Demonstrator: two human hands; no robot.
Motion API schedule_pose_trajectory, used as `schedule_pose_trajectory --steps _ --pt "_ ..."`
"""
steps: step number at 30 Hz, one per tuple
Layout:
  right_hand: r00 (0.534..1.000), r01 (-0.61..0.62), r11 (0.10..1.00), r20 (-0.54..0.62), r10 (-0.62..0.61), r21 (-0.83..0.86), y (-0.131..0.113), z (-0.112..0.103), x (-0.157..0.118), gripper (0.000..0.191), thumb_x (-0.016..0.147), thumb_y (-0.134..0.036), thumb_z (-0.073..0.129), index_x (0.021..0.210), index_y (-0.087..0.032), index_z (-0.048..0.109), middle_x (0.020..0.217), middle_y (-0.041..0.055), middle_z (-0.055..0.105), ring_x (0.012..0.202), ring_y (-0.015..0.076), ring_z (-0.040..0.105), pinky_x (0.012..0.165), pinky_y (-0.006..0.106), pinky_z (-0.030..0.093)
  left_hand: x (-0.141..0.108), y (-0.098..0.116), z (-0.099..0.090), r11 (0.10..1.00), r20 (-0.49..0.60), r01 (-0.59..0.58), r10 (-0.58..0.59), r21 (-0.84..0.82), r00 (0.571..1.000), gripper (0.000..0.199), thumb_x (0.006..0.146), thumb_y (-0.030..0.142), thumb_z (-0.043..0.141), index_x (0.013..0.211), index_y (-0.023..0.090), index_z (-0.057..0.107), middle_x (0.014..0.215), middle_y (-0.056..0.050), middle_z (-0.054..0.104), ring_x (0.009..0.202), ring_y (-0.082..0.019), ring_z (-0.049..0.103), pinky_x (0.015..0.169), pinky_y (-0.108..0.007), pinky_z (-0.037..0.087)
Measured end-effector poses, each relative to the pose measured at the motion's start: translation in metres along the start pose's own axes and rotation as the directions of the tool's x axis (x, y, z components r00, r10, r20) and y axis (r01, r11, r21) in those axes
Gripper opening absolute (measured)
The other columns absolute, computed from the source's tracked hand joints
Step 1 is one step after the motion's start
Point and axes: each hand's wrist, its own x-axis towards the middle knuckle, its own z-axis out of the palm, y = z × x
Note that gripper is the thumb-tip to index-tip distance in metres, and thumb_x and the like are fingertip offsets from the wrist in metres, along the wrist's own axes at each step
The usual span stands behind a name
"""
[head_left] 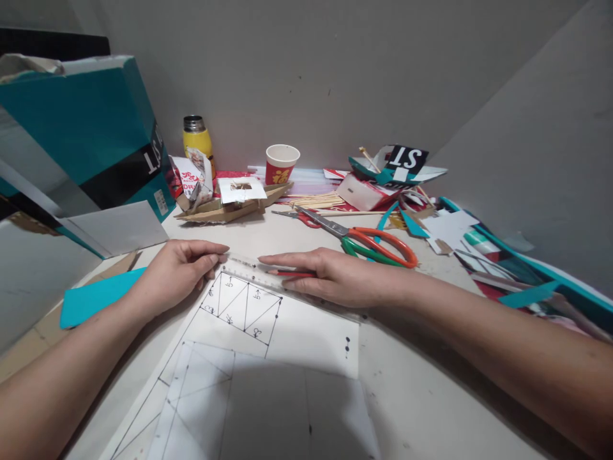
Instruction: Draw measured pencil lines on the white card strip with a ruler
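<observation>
A clear plastic ruler (243, 271) lies slanted along the top edge of a white sheet (313, 329) drawn with black lines, triangles and small marks. My left hand (184, 268) is closed, thumb and fingertips pinching at the ruler's left end. My right hand (330, 275) lies over the ruler's middle, index finger stretched out to the left. A red pencil (295, 274) is held in that hand, its tip pointing left. A second sheet (282, 402) with thin lines overlaps the lower part of the first.
Scissors (354, 236) with orange and green handles lie beyond my right hand. Behind stand a red paper cup (281, 165), a yellow bottle (196, 137) and a cardboard boat shape (234, 207). A teal box (96, 128) is at left; cut scraps (479, 243) pile at right.
</observation>
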Motion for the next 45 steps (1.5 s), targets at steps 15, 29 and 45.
schedule_pose_trajectory --steps 15,29,45 --pt "0.999 -0.031 0.999 -0.009 0.031 -0.033 0.000 0.003 -0.002 0.054 0.099 -0.028 0.050 0.153 -0.022 0.051 0.126 0.0055 0.075 0.110 0.0218 0.071 0.100 0.035 0.052 -0.001 0.000 0.001 0.998 -0.019 -0.020 0.021 0.057 1.000 0.025 0.083 0.032 0.069 0.100 0.020 0.083 0.058 0.000 0.066 0.051 -0.013 0.044 0.048 -0.025 0.035" --pt "0.998 -0.064 0.985 -0.005 0.064 -0.161 -0.003 0.004 -0.004 0.057 0.099 -0.028 0.052 0.156 -0.026 0.047 0.119 0.0079 0.077 0.088 0.0206 0.071 0.084 0.031 0.052 0.000 -0.003 0.001 0.991 -0.030 -0.068 0.071 0.113 0.997 0.024 0.079 0.037 0.073 0.097 0.026 0.082 0.088 -0.003 0.081 0.072 -0.019 0.063 0.063 -0.028 0.047" --pt "0.988 -0.147 0.951 -0.002 0.152 -0.272 -0.013 0.004 -0.003 0.058 0.099 -0.026 0.054 0.156 -0.032 0.045 0.121 0.0101 0.076 0.072 0.0198 0.067 0.074 0.031 0.047 0.004 -0.007 0.003 0.993 -0.033 -0.093 0.096 0.077 0.995 0.019 0.079 0.035 0.075 0.093 0.027 0.082 0.090 -0.003 0.081 0.079 -0.020 0.067 0.068 -0.028 0.050"
